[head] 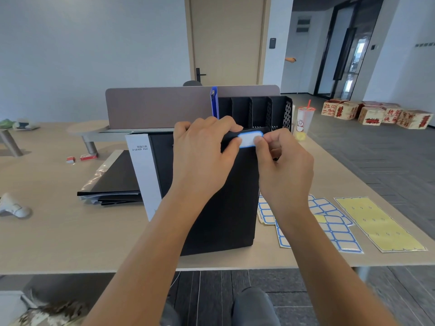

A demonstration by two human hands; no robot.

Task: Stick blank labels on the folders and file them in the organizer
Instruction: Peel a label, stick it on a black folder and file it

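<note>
Pale wood-grain desk (58, 236), near edge: black matte folder (223, 196) stood upright. Both hands at its top edge; left hand (202, 156) gripped the folder, thumb on a glossy blue-bordered label (247, 139); right hand (282, 165) pinched the label's other end. Label sheets (339, 229) lay by the right edge. More folders (117, 182) lay unlabelled, left. Perforated black organizer (259, 112) at the far edge held one blue folder (213, 103); most filing apparently remained.
</note>
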